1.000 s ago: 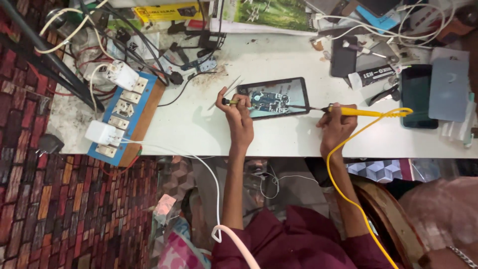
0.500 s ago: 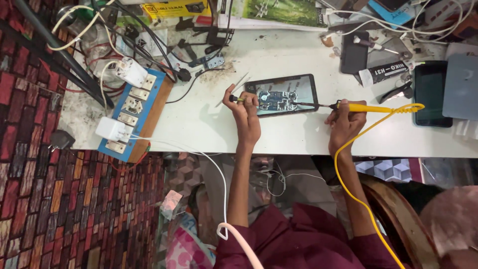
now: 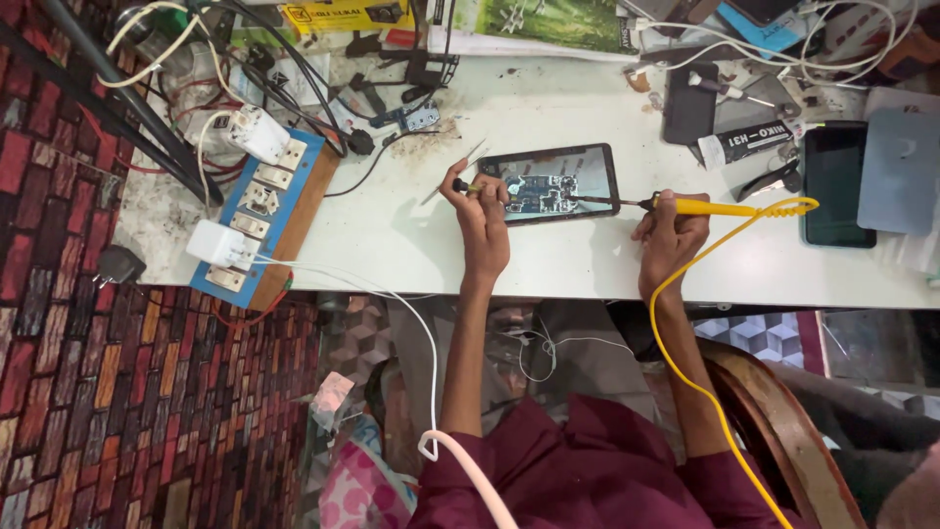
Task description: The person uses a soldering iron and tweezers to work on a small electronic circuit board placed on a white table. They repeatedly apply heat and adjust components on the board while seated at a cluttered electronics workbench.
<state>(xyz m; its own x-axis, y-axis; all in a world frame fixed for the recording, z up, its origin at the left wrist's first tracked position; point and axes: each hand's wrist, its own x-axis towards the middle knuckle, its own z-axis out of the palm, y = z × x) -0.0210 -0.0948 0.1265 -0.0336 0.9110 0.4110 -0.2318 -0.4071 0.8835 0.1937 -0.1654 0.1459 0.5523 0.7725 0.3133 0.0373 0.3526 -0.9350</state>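
Left hand clamped on tweezers beside opened phone on counter; right hand clamped on yellow soldering iron, tip over phone.

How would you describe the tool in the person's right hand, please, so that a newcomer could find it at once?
Start at the white worktable, then find the opened dark phone lying at its middle. The right hand beside it holds a yellow-handled soldering iron, its dark tip on the phone; only this tool trails a coiled yellow cable.
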